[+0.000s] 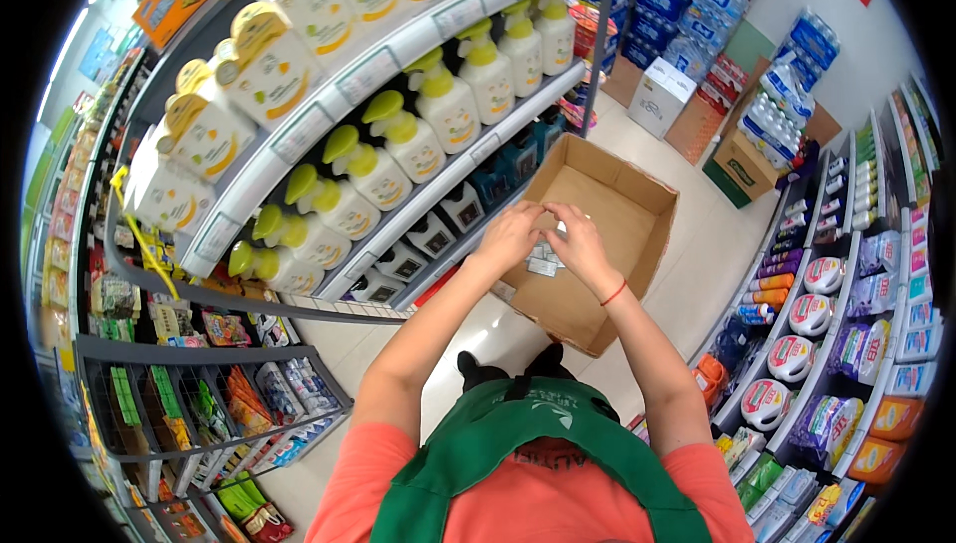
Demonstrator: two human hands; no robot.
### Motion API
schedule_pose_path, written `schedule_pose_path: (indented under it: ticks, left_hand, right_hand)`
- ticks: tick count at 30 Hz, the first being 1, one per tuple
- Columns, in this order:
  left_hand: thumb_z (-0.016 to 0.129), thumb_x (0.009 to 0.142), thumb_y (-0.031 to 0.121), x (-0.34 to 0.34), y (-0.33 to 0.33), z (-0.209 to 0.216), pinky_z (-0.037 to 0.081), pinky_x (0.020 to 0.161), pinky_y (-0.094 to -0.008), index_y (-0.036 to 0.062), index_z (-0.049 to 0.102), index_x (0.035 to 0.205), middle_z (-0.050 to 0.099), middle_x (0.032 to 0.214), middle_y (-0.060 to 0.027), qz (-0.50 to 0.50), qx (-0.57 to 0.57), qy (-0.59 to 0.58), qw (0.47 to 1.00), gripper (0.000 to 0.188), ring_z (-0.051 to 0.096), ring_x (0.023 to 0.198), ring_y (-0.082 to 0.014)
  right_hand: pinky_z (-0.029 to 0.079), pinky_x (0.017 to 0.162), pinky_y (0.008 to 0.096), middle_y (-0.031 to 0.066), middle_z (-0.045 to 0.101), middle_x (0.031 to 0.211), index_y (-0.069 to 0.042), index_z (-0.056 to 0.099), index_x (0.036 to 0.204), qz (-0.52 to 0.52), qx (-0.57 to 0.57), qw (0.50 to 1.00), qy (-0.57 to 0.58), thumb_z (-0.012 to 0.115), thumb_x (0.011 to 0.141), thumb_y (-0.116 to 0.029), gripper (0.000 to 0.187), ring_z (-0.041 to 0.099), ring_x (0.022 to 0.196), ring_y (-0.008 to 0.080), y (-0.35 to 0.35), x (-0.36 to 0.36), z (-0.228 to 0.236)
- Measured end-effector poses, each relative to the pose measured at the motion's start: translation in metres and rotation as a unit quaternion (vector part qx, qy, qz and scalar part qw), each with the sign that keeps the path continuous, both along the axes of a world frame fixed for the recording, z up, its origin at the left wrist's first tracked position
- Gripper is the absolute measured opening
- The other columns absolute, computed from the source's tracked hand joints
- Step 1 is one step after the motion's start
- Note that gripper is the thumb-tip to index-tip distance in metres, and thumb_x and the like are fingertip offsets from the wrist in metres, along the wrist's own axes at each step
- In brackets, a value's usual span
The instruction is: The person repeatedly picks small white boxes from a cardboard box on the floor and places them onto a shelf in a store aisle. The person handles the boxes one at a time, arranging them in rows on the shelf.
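Both my hands are close together over an open, shallow cardboard box (657, 234) in the aisle. My left hand (510, 236) is over the box's left side, its fingers bent and drawn in toward the other hand. Opposite it, my right hand (578, 242) has curled fingers, with a red string on its wrist. The fingertips of both hands nearly meet. Whatever they may hold is hidden or too small to name. Just beneath them, a few small silvery-white pieces (543, 262) show in the box.
A shelf of pump bottles (408, 150) and white cartons (309, 15) runs along the left. On the right, another shelf holds white tubs (792, 356) and wrapped packs. Stacked water packs (712, 5) and a white carton (662, 95) stand beyond. Low wire racks (199, 414) are near left.
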State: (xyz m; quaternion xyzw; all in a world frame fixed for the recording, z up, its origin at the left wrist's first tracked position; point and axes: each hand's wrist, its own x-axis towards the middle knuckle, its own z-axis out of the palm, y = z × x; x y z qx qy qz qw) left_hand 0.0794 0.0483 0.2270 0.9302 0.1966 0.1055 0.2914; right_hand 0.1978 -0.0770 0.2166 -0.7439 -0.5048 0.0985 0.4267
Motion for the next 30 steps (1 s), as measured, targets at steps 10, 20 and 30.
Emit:
schedule_pose_path:
  ticks: [10,20,30]
  left_hand:
    - [0.069,0.084,0.009,-0.127,0.016,0.142,0.049,0.095,-0.0432,0.0022,0.063,0.119,0.064,0.123,-0.0129,0.091,0.106,-0.1,0.985,0.036,0.059,0.114,-0.0349]
    - [0.07,0.083,0.007,-0.241,0.024,0.251,0.05,0.093,-0.0402,0.0024,0.063,0.118,0.064,0.121,-0.0114,0.153,0.266,-0.177,0.935,0.036,0.06,0.112,-0.0325]
    - [0.069,0.084,0.003,-0.31,0.049,0.314,0.049,0.094,-0.0406,0.0027,0.061,0.121,0.063,0.118,-0.0124,0.198,0.399,-0.204,0.872,0.038,0.059,0.111,-0.033]
  right_hand:
    - [0.052,0.085,0.0417,0.015,0.064,0.11,-0.003,0.062,0.119,0.174,0.146,0.973,-0.031,0.069,0.083,-0.006,0.037,0.062,0.102,0.0364,0.055,-0.083,0.132]
    - [0.052,0.084,0.0408,0.0126,0.064,0.107,-0.004,0.062,0.117,0.284,0.262,0.913,-0.131,0.069,0.083,-0.004,0.035,0.062,0.1,0.0335,0.107,-0.173,0.244]
    - [0.051,0.09,0.0399,0.013,0.062,0.113,-0.003,0.062,0.116,0.282,0.359,0.847,-0.272,0.072,0.079,-0.003,0.039,0.059,0.109,0.033,0.149,-0.234,0.315]
